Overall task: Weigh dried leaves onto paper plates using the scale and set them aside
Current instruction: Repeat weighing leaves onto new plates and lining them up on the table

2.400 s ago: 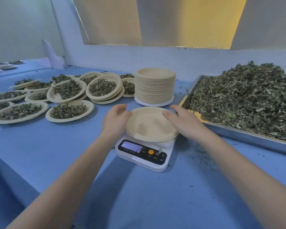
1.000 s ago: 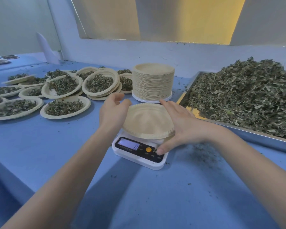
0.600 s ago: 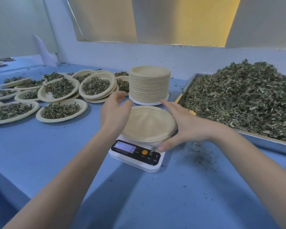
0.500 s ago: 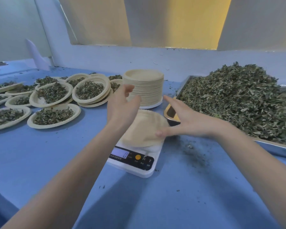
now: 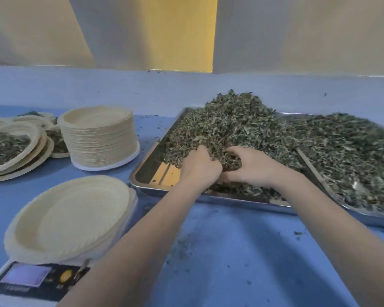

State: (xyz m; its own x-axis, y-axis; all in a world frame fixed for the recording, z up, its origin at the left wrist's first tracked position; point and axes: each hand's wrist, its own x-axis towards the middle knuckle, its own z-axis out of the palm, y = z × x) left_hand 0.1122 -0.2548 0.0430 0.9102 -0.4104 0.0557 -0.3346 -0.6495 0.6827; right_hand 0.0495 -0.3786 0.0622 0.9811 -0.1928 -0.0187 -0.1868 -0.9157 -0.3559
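Note:
An empty paper plate (image 5: 67,216) sits on the white digital scale (image 5: 31,282) at the lower left. To its right a metal tray (image 5: 151,171) holds a big heap of dried leaves (image 5: 286,138). My left hand (image 5: 201,167) and my right hand (image 5: 251,166) are both dug into the near edge of the heap, fingers curled round a clump of leaves between them. The fingertips are buried in the leaves.
A tall stack of empty paper plates (image 5: 100,138) stands behind the scale. Plates filled with leaves (image 5: 11,149) lie at the far left. Leaf crumbs dot the blue table (image 5: 220,251). A second tray edge (image 5: 315,173) crosses the heap at the right.
Both hands let go of the plate on the scale and moved right into the tray, where they now gather leaves. The view has swung right.

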